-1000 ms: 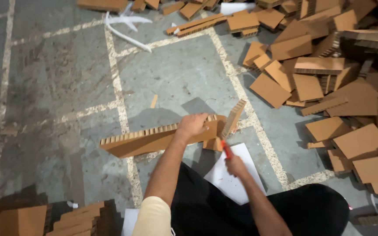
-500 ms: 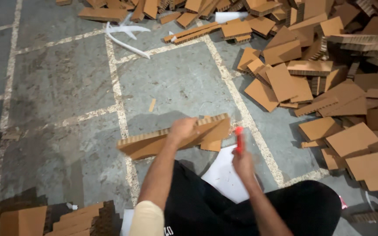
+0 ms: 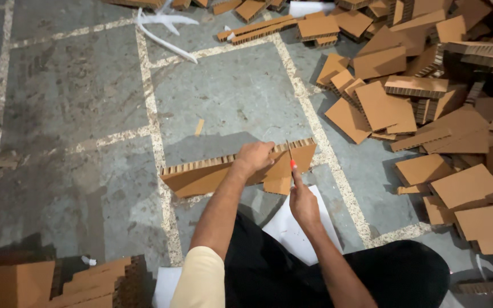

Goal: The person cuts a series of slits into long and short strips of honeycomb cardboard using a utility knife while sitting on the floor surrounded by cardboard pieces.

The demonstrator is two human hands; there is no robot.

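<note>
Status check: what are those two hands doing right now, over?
Left hand gripping long honeycomb cardboard strip on edge. Right hand holding red-handled knife, blade at strip's top. Small offcut under strip.

Our one head camera, looking steeply down from above our lap, close over our left hand (image 3: 253, 157) and right hand (image 3: 303, 201), concrete floor (image 3: 75, 114) stretching ahead of us

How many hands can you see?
2. The left hand presses on top of the long cardboard strip. The right hand, just beside it, holds a red-handled knife against the strip.
</note>
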